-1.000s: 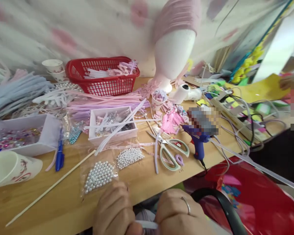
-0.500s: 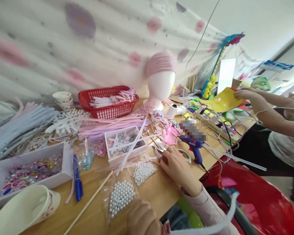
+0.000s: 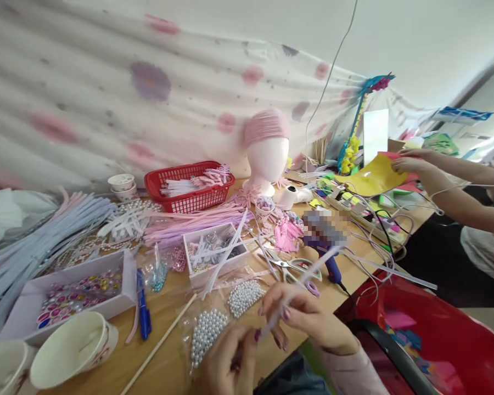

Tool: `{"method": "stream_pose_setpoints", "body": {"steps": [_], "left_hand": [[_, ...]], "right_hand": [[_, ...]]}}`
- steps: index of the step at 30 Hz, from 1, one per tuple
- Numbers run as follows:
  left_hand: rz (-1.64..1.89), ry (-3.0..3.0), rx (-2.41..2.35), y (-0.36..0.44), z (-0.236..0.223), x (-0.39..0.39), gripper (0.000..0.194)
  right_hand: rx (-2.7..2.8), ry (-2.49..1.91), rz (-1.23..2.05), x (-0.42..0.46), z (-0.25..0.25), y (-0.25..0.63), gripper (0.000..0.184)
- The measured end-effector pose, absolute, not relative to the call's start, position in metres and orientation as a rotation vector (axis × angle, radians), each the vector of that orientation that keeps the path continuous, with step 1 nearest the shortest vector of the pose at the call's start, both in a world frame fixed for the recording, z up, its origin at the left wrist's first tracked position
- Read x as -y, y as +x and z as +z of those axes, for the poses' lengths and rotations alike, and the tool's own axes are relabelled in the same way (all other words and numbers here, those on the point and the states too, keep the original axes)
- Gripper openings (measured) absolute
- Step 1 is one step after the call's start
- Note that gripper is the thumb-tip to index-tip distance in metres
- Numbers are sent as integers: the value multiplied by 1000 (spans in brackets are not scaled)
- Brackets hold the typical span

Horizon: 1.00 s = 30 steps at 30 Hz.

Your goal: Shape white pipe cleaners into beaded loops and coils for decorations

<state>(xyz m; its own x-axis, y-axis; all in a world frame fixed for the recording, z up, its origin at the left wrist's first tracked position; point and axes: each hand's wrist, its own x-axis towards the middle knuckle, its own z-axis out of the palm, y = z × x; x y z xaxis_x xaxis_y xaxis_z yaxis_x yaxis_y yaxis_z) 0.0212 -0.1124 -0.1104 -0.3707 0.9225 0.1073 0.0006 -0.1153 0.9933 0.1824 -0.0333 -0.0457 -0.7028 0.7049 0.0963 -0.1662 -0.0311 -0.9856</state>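
Low in the middle of the head view, my right hand [image 3: 308, 318] pinches a white pipe cleaner [image 3: 308, 277] that slants up to the right over the scissors [image 3: 290, 267]. My left hand [image 3: 226, 365] is closed on the same pipe cleaner's lower end, just below two bags of white pearls [image 3: 222, 315] on the wooden table [image 3: 168, 356]. A blue glue gun [image 3: 327, 258] lies just right of the scissors.
A white box of parts [image 3: 214, 255], a box of gems [image 3: 72, 296], paper cups [image 3: 74, 348], a red basket [image 3: 187, 186] and a foam head [image 3: 267, 151] stand on the table. Another person's arms [image 3: 444, 184] reach over yellow paper at right. A red bag [image 3: 432, 329] sits below.
My right hand has come back from the scissors to the table's near edge and now holds the white pipe cleaner with my left hand. The view has tilted slightly upward.
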Motion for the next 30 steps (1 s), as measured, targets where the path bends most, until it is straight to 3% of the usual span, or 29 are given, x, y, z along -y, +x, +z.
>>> {"method": "stream_pose_setpoints", "body": {"steps": [8, 13, 24, 30], "left_hand": [[1760, 272, -845, 2, -84, 105, 47], [1988, 288, -689, 24, -73, 108, 36], [1722, 263, -332, 39, -66, 111, 17], [1641, 276, -432, 38, -69, 99, 32]], "right_hand": [[1145, -399, 1908, 31, -73, 145, 26], [1171, -363, 1910, 47, -78, 157, 30], [1040, -393, 1784, 51, -90, 163, 40], [1086, -430, 1814, 42, -93, 148, 39]]}}
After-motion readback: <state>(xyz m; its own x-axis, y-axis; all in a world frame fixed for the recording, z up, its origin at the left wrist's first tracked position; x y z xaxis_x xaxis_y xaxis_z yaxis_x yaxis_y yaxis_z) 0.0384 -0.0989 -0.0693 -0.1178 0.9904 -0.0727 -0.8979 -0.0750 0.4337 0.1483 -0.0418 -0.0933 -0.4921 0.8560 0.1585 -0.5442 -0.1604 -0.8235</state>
